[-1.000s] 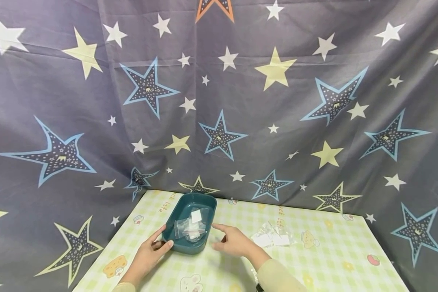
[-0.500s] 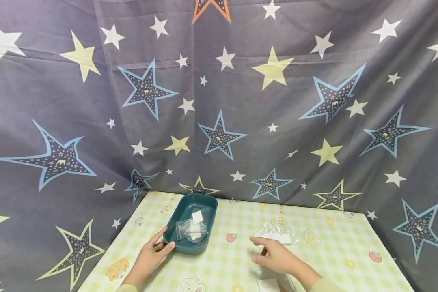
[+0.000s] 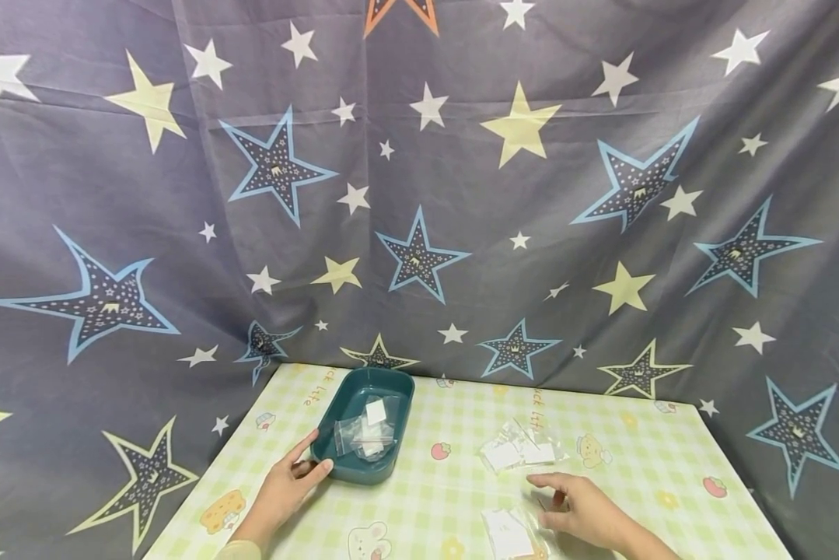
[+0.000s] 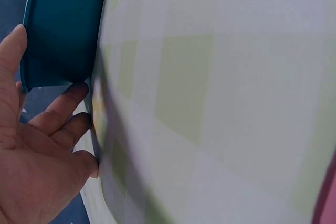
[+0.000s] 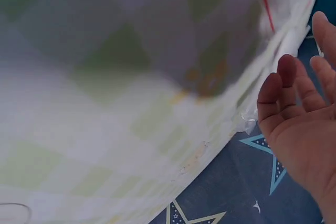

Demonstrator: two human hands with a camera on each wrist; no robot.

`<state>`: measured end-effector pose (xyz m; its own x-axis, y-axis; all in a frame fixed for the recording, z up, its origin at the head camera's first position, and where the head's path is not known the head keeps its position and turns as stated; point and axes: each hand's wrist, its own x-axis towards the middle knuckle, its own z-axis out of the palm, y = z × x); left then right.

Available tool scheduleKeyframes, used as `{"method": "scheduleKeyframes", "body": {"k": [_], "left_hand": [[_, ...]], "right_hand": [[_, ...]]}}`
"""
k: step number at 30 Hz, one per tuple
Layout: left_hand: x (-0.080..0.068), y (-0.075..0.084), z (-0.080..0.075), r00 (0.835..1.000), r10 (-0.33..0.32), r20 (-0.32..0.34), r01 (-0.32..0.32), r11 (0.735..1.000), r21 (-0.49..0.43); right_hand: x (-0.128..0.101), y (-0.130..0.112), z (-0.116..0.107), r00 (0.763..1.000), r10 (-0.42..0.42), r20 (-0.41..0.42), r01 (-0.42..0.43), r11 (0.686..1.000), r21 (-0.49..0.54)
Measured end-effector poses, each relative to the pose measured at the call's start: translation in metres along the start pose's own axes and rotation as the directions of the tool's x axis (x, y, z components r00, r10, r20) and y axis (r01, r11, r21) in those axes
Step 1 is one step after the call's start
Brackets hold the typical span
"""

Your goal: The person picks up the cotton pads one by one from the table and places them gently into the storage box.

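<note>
The teal tray (image 3: pixel 349 404) sits on the checked table (image 3: pixel 447 482), toward its far left corner, close to the star curtain (image 3: pixel 461 194). The left hand (image 3: pixel 291 481) holds the tray's near left corner: the thumb lies over the rim while the fingers curl against the outer wall, as the left wrist view shows (image 4: pixel 58 114). Inside the tray lie a few clear packets (image 3: pixel 367 432). To the right of the tray, well apart from it, a loose pile of packets (image 3: pixel 520 451) lies on the table. Nearer the table's front edge than that pile, and further from the tray, the right hand (image 3: pixel 580 509) hovers palm down, fingers spread and relaxed, gripping nothing, just beside a flat packet (image 3: pixel 506 535); whether it touches it I cannot tell
</note>
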<state>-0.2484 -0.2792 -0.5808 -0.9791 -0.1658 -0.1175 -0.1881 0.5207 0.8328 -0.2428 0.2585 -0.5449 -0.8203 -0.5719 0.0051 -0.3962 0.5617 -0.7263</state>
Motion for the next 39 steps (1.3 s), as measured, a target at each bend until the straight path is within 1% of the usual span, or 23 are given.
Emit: {"method": "scheduleKeyframes", "body": {"k": [3,6,8,11,20,24,27,34,39], "left_hand": [[0.0,0.001,-0.001,1.0,0.0,0.002,0.0,1.0,-0.004],[0.0,0.001,-0.001,1.0,-0.003,0.002,0.003,1.0,-0.016],[0.0,0.001,0.0,1.0,-0.006,0.002,0.006,1.0,-0.022],[0.001,0.0,0.0,1.0,-0.008,-0.005,0.008,1.0,-0.02],[-0.001,0.001,0.0,1.0,-0.005,-0.007,0.005,1.0,-0.024],[-0.001,0.001,-0.001,1.0,-0.001,-0.014,0.001,1.0,-0.016],[-0.001,0.001,-0.001,1.0,0.0,-0.015,0.0,1.0,-0.017],[-0.001,-0.001,-0.001,1.0,0.004,-0.016,-0.005,1.0,-0.019],[-0.001,0.0,-0.001,1.0,-0.001,-0.014,0.001,1.0,-0.026]], "right_hand": [[-0.003,0.002,0.007,0.999,-0.016,0.035,0.017,1.0,-0.008],[-0.003,0.002,0.013,0.997,-0.036,0.064,0.035,0.999,0.016],[-0.003,0.002,0.016,0.996,-0.025,0.083,0.021,0.999,0.046],[-0.003,0.003,0.018,0.995,-0.003,0.097,-0.002,0.998,0.057],[-0.002,0.012,0.022,0.995,-0.041,0.092,0.044,0.999,-0.025],[0.0,0.014,0.022,0.993,-0.084,0.08,0.093,0.99,-0.105],[0.0,0.015,0.022,0.992,-0.105,0.075,0.113,0.987,-0.117],[-0.002,0.015,0.023,0.997,-0.037,0.074,0.039,0.999,-0.028],[-0.002,0.015,0.024,0.998,-0.01,0.063,0.012,0.999,-0.03]]}}
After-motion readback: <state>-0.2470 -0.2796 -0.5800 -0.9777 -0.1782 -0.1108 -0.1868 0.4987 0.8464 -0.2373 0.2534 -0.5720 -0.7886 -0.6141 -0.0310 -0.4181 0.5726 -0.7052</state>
